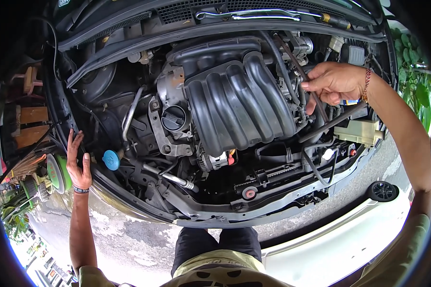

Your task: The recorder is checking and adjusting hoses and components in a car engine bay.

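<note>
My right hand [337, 83] is closed around a long, thin, dark metal rod [290, 55] over the right side of the engine. The rod slants from the back of the bay down past my fingers, beside the black ribbed intake manifold [239, 105]. What its lower end meets, I cannot make out. My left hand [78, 165] lies along the left fender edge [64, 124], fingers apart and holding nothing. Close to it is the blue round cap [111, 160] of a reservoir. A black oil filler cap [173, 118] sits left of the manifold.
Wrenches [254, 16] and a screwdriver [336, 20] with a yellow-and-black handle lie on the cowl at the back. A yellowish plastic tank [357, 132] stands at the bay's right. The front crossmember [220, 217] runs before my legs. A white car [330, 239] is behind me.
</note>
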Available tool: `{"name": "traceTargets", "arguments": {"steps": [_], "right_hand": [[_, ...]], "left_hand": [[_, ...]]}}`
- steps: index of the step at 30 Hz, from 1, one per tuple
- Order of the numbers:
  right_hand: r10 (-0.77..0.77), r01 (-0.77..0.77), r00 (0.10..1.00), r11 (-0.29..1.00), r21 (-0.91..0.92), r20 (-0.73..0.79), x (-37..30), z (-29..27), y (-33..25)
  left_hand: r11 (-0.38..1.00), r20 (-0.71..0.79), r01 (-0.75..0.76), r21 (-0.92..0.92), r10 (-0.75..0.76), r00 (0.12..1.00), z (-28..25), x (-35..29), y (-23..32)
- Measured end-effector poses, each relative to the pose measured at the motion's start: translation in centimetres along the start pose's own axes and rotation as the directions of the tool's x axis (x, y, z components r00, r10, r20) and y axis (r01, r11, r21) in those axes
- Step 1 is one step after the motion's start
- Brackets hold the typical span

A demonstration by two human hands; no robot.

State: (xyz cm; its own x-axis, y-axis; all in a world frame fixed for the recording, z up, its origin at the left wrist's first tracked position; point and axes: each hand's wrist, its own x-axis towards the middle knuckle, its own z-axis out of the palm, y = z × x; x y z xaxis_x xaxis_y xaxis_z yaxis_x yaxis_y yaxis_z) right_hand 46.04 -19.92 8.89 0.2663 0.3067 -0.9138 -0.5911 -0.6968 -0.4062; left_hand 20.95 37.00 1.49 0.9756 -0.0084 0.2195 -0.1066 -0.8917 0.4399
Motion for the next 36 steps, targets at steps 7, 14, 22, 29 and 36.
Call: {"name": "traceTargets", "arguments": {"steps": [7, 14, 22, 29, 36], "right_hand": [[-0.085, 0.095, 0.995, 0.972, -0.214, 0.055, 1.3, -0.8, 1.2], [-0.058, 0.05, 0.991, 0.996, -0.067, -0.122, -0.4, 0.6, -0.3], [-0.051, 0.039, 0.997, 0.977, -0.21, -0.05, 1.4, -1.1, 0.8], [-0.026, 0.02, 0.996, 0.997, -0.075, -0.081, 1.2, -0.4, -0.2], [-0.103, 0.095, 0.994, 0.985, -0.143, -0.046, 1.6, -0.2, 0.5]], "left_hand": [[0.998, 0.017, -0.01, 0.065, 0.009, 1.0, 0.0, 0.1, -0.1], [0.998, 0.019, 0.008, 0.068, -0.009, 1.0, -0.3, 0.0, 0.1], [0.999, 0.029, 0.004, 0.044, -0.005, 1.0, -0.1, -0.1, -0.1], [0.999, 0.028, -0.008, 0.043, 0.006, 1.0, -0.2, -0.2, -0.1], [0.997, 0.024, -0.023, 0.078, 0.021, 1.0, -0.4, -0.3, -0.1]]}}
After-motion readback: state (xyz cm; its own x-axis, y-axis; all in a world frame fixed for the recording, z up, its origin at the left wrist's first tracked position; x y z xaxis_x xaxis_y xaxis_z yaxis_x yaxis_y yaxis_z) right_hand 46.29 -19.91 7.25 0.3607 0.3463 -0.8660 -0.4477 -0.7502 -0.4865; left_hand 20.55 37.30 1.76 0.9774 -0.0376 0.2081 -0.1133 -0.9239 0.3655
